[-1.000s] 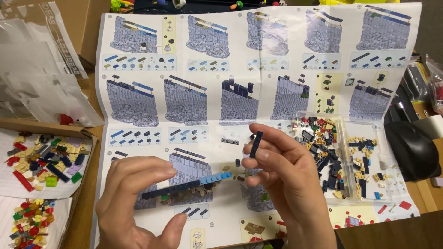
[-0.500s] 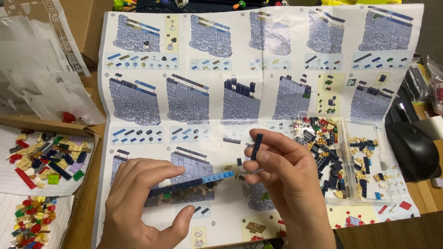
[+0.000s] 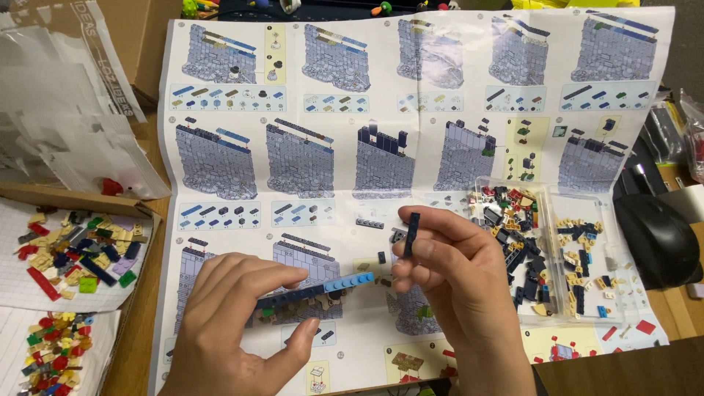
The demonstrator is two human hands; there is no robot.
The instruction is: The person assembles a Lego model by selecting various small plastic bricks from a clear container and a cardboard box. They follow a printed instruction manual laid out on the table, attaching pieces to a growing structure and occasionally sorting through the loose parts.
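A long strip of bricks [image 3: 315, 291], dark w/ a light blue end, is gripped by the left hand [image 3: 235, 323] over the instruction sheet [image 3: 411, 147]. A small dark brick [image 3: 413, 234] is pinched upright by the right hand [image 3: 455, 282], just right of the strip's blue end. Studs are best lined up square & pressed evenly. Glossy hard plastic; loose bricks are held in the clear tray [image 3: 546, 308] at the sheet's right
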